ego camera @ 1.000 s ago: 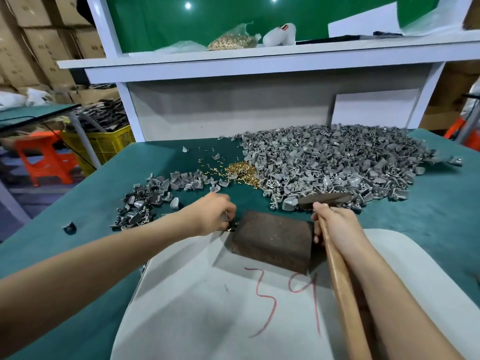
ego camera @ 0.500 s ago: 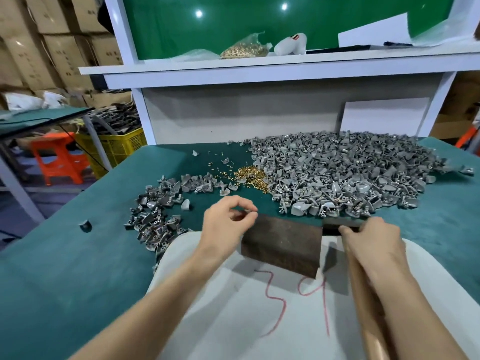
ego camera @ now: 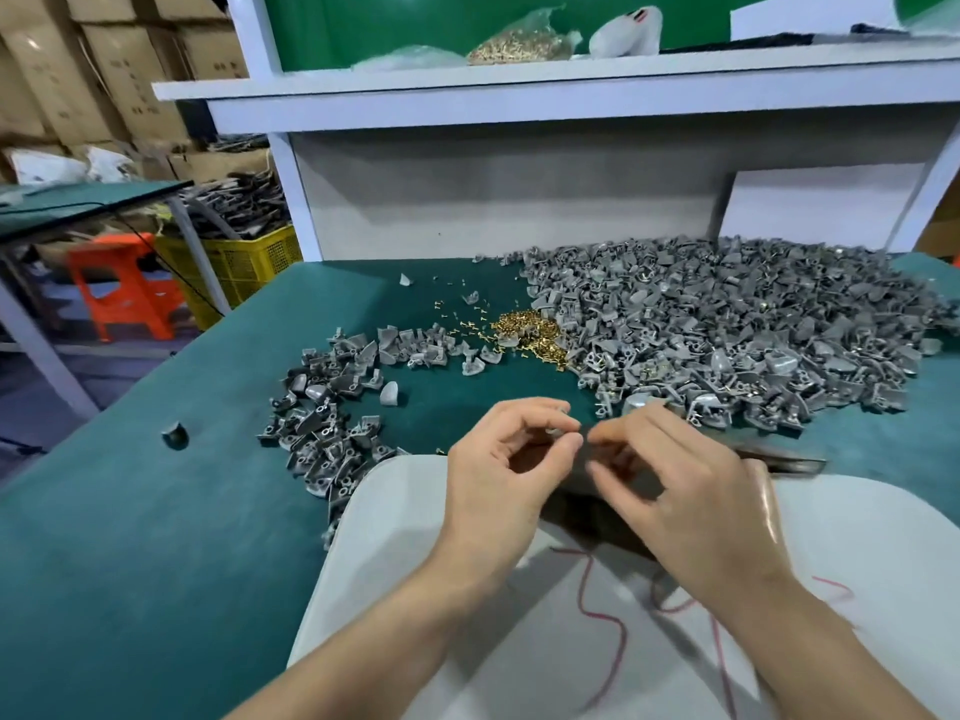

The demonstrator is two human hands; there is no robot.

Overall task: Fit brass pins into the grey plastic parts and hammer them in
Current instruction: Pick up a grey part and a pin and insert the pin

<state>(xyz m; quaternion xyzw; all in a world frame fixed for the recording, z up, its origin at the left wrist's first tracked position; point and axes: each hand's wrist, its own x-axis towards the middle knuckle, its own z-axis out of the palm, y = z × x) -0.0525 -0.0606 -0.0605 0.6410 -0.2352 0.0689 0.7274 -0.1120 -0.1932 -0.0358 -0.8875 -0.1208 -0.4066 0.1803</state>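
Note:
My left hand [ego camera: 506,465] pinches a small grey plastic part [ego camera: 554,432] between thumb and forefinger above the brown block [ego camera: 587,517]. My right hand [ego camera: 680,491] hovers next to it, fingers loosely curled and pointing at the left fingertips, with nothing visible in them. The hammer [ego camera: 784,458] lies on the table behind the right wrist, apart from the fingers. Beyond the hands lies a big heap of grey parts [ego camera: 727,330], with loose brass pins [ego camera: 524,330] at its left edge. A smaller heap of grey parts [ego camera: 322,423] lies to the left.
A white sheet [ego camera: 415,563] with red marks lies under the block on the green table [ego camera: 130,537]. One lone grey part [ego camera: 175,434] sits far left. A white shelf [ego camera: 519,90] at the back carries a bag of pins [ego camera: 514,44]. Beside the table stand a yellow crate [ego camera: 244,267] and an orange stool [ego camera: 124,288].
My right hand has let go of the hammer and moved left to meet the left hand. The left hand has risen slightly over the block. The camera has tilted down and closer.

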